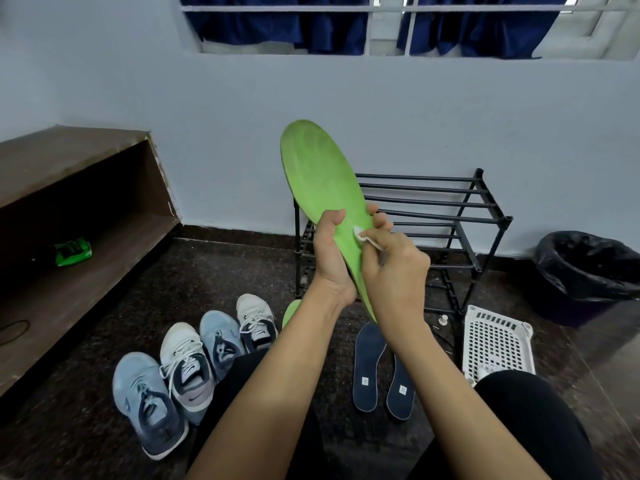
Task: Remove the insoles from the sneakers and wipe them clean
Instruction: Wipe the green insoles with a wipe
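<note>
Left hand (332, 258) grips the green insole (322, 181) at its lower half, thumb across the face, fingertips curling round the far edge; insole held upright and tilted, broad toe end rising well above both hands. Right hand (394, 271) pinches a small white wipe (363, 237) and presses it against the insole's face just beside the left thumb; fingers curled tight on the wipe.

Below the left wrist, the tip of a second green insole (291, 313) shows on the dark floor; the rest is hidden by the forearm. Under the right forearm, two dark blue insoles (369, 368) lie side by side, each with a small pale label near the heel.

Left of and below the left arm, four sneakers (188, 368) stand in a row, blue and white alternating, laces loose. Further left of the hands, a wooden shelf (86, 220) with a green packet (73, 251) on its lower board.

Behind the hands, a black rod shoe rack (450, 230) against the wall. Right of the right hand, a white perforated basket (495, 341) on the floor; beyond it, a bin with a black liner (588, 271).
</note>
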Action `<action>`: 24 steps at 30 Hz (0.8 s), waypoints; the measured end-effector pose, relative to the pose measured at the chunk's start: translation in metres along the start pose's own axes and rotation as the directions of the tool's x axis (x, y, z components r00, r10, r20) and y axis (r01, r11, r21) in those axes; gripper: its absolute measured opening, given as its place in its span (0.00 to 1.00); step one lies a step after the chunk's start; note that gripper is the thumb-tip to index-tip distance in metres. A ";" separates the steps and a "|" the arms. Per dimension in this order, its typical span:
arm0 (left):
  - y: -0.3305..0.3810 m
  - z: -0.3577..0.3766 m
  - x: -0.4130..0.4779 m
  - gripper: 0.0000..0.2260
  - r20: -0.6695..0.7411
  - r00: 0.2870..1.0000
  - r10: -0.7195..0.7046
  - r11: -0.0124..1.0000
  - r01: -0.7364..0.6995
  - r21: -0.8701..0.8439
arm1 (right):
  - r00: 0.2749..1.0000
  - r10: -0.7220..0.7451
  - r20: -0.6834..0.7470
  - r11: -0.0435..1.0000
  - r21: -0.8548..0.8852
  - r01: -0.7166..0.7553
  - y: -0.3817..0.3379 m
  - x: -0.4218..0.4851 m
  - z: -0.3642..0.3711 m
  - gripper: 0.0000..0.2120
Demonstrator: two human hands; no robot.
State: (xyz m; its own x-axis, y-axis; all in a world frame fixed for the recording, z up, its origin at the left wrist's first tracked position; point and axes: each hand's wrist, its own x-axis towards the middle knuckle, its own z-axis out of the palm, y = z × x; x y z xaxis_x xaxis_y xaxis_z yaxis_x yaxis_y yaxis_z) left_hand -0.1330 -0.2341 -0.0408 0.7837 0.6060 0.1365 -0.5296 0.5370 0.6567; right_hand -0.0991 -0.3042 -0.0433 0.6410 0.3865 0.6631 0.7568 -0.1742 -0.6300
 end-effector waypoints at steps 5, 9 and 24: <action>0.007 -0.004 0.004 0.20 -0.047 0.999 0.017 0.999 -0.019 -0.045 | 0.987 0.002 0.159 0.983 0.181 -0.031 -0.013 -0.017 -0.015 0.09; 0.012 -0.008 0.007 0.22 -0.019 0.999 0.030 0.997 -0.032 -0.065 | 0.966 0.057 0.251 0.957 0.263 -0.124 -0.018 -0.025 -0.020 0.08; 0.007 -0.006 0.000 0.27 0.085 0.996 -0.007 0.998 0.012 -0.063 | 0.993 0.035 0.116 0.985 0.166 -0.054 -0.010 -0.013 -0.015 0.08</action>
State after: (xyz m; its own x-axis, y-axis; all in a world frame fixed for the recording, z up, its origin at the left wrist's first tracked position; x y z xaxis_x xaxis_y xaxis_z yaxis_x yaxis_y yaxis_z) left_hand -0.1388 -0.2266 -0.0403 0.8121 0.5500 0.1948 -0.5394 0.5805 0.6099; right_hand -0.1132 -0.3206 -0.0395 0.6477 0.4828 0.5893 0.6893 -0.0420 -0.7232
